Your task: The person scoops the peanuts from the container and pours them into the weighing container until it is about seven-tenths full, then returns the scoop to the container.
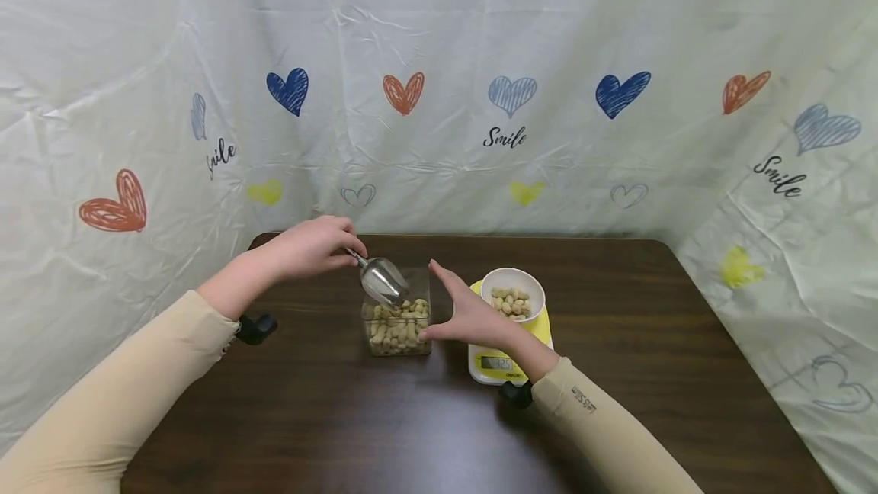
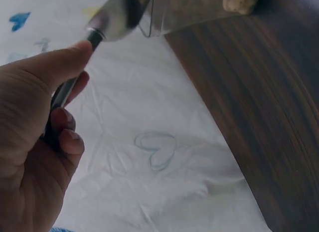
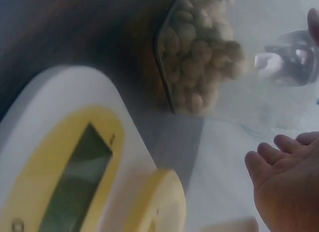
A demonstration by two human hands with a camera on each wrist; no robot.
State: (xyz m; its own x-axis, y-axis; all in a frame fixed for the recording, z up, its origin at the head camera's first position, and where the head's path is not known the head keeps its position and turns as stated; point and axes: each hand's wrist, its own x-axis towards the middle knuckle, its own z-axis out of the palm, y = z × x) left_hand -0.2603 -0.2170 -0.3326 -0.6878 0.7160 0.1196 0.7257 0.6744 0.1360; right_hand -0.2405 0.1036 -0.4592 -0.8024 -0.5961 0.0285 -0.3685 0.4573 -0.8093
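Note:
My left hand (image 1: 312, 248) grips the handle of a metal scoop (image 1: 382, 281), thumb along the handle (image 2: 72, 85) in the left wrist view. The scoop's bowl tilts down into a clear plastic container (image 1: 420, 279), just above the unshelled peanuts (image 1: 398, 332) inside. At the container's right side, my right hand (image 1: 473, 317) is spread, thumb and fingers apart. Its fingers (image 3: 271, 154) hold nothing in the right wrist view. Under the right forearm and wrist stands a yellow and white kitchen scale (image 1: 545, 328), bearing a white bowl (image 1: 504, 278) with some peanuts (image 1: 511, 302).
The scale's display (image 1: 497, 363) faces the near side, its digits small. All this stands on a dark brown wooden table (image 1: 329, 410). A white curtain (image 1: 446, 36) printed with hearts hangs behind and at both sides, close to the table's edges.

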